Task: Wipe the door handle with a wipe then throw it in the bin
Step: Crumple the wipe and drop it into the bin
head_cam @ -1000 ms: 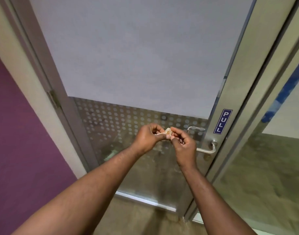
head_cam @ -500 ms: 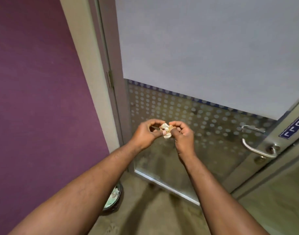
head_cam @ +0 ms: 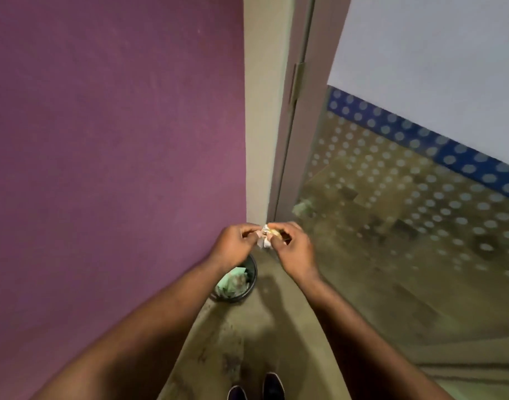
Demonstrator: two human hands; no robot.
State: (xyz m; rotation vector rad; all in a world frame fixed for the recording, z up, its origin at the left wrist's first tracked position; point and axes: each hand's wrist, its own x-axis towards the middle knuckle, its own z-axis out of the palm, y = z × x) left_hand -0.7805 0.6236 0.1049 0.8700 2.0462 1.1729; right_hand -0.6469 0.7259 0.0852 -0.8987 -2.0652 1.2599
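A small crumpled white wipe [head_cam: 264,238] is pinched between the fingertips of both hands. My left hand [head_cam: 233,245] and my right hand [head_cam: 293,248] meet around it at the middle of the view. Below them on the floor stands a dark round bin [head_cam: 251,280] with pale scraps inside, partly hidden by my left wrist. The door handle is out of view.
A purple wall [head_cam: 112,157] fills the left. The glass door [head_cam: 420,197] with a dotted frosted pattern and its grey frame [head_cam: 293,111] with a hinge stand on the right. My shoes [head_cam: 259,389] show at the bottom on the brownish floor.
The view has swung left and down, away from the handle, which has left the frame. The bin has come into full view under my hands, which still hold the wipe.
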